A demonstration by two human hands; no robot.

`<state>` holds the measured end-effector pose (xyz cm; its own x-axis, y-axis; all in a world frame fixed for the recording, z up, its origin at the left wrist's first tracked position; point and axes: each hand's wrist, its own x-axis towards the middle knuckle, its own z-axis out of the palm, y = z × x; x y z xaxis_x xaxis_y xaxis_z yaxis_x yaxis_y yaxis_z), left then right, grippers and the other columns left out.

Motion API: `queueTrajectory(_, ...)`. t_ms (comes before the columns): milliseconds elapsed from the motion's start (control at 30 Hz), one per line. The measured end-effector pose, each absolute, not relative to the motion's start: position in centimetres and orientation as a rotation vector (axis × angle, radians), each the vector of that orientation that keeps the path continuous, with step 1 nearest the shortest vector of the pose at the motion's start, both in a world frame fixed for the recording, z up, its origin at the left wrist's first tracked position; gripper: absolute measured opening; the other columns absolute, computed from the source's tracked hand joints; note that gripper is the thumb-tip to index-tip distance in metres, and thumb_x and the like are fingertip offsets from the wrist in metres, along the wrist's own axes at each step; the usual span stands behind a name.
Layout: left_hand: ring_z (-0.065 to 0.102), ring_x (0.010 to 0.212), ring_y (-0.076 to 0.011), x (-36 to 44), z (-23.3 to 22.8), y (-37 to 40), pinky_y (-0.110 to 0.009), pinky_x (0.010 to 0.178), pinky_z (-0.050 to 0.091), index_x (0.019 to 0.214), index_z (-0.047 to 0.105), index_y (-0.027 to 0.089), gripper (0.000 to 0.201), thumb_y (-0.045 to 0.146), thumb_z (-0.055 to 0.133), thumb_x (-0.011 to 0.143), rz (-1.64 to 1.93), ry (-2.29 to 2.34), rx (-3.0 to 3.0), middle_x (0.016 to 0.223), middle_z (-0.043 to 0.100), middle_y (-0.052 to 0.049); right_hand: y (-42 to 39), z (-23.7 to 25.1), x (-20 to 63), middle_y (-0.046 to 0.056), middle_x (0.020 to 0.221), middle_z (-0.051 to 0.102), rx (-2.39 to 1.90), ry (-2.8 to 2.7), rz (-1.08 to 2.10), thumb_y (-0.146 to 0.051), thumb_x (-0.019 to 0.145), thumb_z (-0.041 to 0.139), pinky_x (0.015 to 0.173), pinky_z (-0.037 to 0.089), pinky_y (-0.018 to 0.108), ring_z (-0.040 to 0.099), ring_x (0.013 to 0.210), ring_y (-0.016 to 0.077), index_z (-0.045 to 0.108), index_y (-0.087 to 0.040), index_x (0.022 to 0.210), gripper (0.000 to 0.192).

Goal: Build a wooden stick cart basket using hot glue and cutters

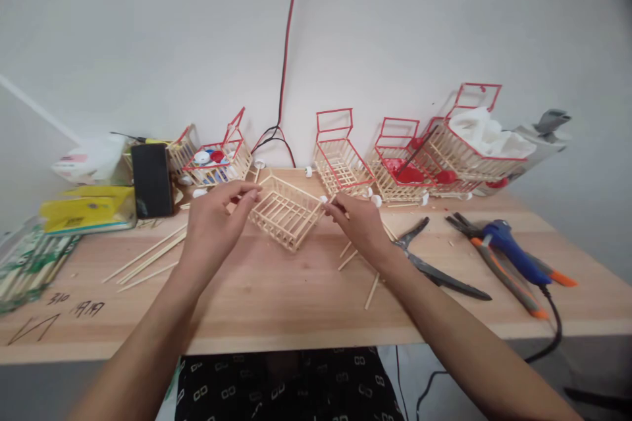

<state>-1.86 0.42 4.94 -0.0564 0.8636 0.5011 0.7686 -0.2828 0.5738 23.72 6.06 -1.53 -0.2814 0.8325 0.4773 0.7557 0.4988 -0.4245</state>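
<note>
Centrally, an unpainted stick basket [285, 212] is held tilted just above the worktop [296, 302], between the two hands. Left hand [213, 222]: fingertips pinched on the basket's left upper rim, thumb and forefinger closed on the wood. Right hand [359, 220]: fingers pinched at the basket's right corner, where a thin stick [330, 200] and a small white wheel meet it; whether the grip is on the stick or on the rim itself cannot be told. The basket thus spans the gap between the hands, nearer the wall than either wrist.

Behind it, against the wall, stand red-trimmed stick carts [340, 158], some filled with red and white caps. Loose sticks [148, 256] lie left of the left forearm, and a few more under the right wrist. Scissors [429, 263] lie just right of the right hand; pliers [498, 263] and a blue glue gun [513, 250] lie farther right. A black phone [152, 179] leans at the left rear.
</note>
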Motion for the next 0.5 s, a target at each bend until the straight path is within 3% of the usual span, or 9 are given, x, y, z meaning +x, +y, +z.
queueTrajectory(167,0.068,0.083,-0.0211,-6.3,2.8,0.3,-0.028,0.074,0.048,0.096,0.075,0.018,0.027,0.033,0.055,0.085,0.996,1.899,1.988,0.095,0.077,-0.006,5.9,-1.4,24.8,0.002,0.064,0.062,-1.336,-2.003,0.151,-0.034,0.097,0.048,0.062,0.034,0.028,0.056,0.062,0.0176,0.056,-0.022,0.075,0.026)
queueTrajectory(333,0.065,0.083,-0.0229,-7.8,0.5,0.8,-0.031,0.075,0.044,0.090,0.074,0.018,0.025,0.023,0.050,0.084,0.673,2.036,2.109,0.092,0.076,-0.009,5.7,-1.6,24.6,0.003,0.072,0.062,-1.284,-2.036,0.230,-0.034,0.097,0.045,0.063,0.035,0.029,0.055,0.065,0.0183,0.057,-0.022,0.082,0.023)
queueTrajectory(500,0.063,0.087,-0.0281,-6.5,0.2,1.3,-0.034,0.072,0.042,0.078,0.071,0.018,0.031,0.035,0.049,0.091,0.306,2.290,2.206,0.087,0.072,-0.015,5.7,-1.9,24.4,0.003,0.073,0.061,-1.249,-2.073,0.216,-0.034,0.098,0.045,0.065,0.035,0.029,0.054,0.068,0.0186,0.057,-0.022,0.082,0.024)
